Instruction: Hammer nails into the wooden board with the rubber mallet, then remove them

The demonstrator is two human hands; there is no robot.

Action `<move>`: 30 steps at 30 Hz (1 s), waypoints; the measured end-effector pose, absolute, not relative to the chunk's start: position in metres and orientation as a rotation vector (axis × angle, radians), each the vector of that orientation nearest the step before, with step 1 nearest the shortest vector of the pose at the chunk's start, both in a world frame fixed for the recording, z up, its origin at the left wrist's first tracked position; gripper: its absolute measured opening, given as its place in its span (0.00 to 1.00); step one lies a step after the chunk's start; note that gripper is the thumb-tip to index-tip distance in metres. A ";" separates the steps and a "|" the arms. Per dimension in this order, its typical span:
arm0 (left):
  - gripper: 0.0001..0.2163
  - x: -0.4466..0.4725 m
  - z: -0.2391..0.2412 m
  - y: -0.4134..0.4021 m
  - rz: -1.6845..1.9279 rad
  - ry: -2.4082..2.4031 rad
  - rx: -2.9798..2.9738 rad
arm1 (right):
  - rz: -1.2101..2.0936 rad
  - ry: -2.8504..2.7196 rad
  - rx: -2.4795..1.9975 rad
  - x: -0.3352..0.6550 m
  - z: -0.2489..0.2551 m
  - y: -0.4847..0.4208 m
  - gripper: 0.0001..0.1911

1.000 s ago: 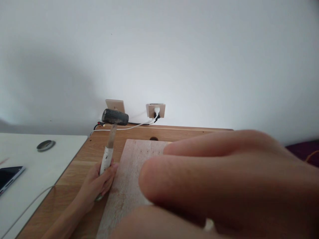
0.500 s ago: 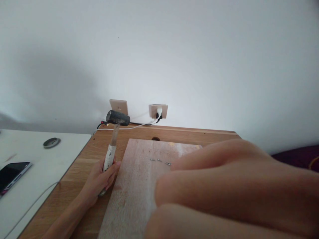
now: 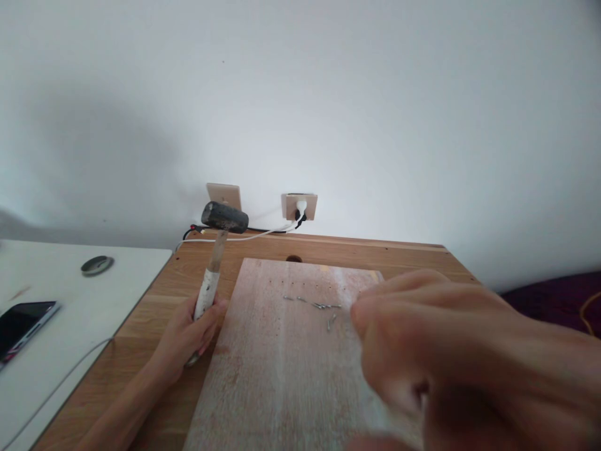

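Note:
My left hand (image 3: 190,333) is wrapped round the white-wrapped handle of a hammer (image 3: 212,275). The hammer stands nearly upright beside the board's left edge, its dark, blocky head raised. Close to the camera, my right hand (image 3: 432,341) hangs over the right side of a pale wooden board (image 3: 272,376), its fingers curled in. What those fingers hold, if anything, is hidden. Several small silvery nails (image 3: 323,306) lie loose on the board, left of my right hand. A row of small dots or holes runs across the board behind them.
The board rests on a wooden desk (image 3: 141,351) against a white wall. Cables run along its back edge to a wall socket (image 3: 300,207). On a white table at left lie a phone (image 3: 23,326) and a round grey lid-like object (image 3: 97,265).
My right hand has drawn back to the right and its fingers have turned, uncovering more of the nails and the board. My left hand and the hammer stay almost where they were.

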State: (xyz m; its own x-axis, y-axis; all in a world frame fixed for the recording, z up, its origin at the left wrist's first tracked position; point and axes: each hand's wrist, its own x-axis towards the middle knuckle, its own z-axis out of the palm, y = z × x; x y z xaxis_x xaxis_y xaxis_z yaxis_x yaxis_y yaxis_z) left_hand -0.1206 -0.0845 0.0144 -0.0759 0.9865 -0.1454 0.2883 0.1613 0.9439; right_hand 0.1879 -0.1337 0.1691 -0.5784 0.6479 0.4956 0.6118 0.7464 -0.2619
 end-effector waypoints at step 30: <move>0.18 -0.166 0.012 -0.078 0.493 2.053 1.901 | 0.742 -2.454 -0.970 0.129 0.029 0.030 0.11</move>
